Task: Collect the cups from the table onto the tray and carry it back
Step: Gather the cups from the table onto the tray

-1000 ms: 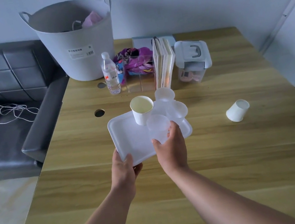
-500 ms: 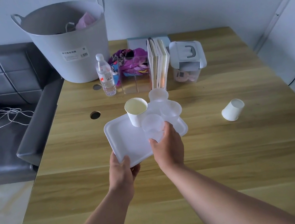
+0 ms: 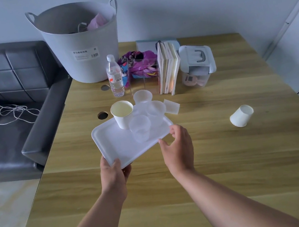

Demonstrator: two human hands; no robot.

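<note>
My left hand grips the near left corner of the white tray, fingers closed on its rim, while my right hand hovers open at its right edge. Four cups crowd the tray's far end. A paper cup lies tipped on bare table, well apart to the right.

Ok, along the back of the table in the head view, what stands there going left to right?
Grey tub → water bottle → clear box with purple cloth → upright books → lidded storage box with handle.
</note>
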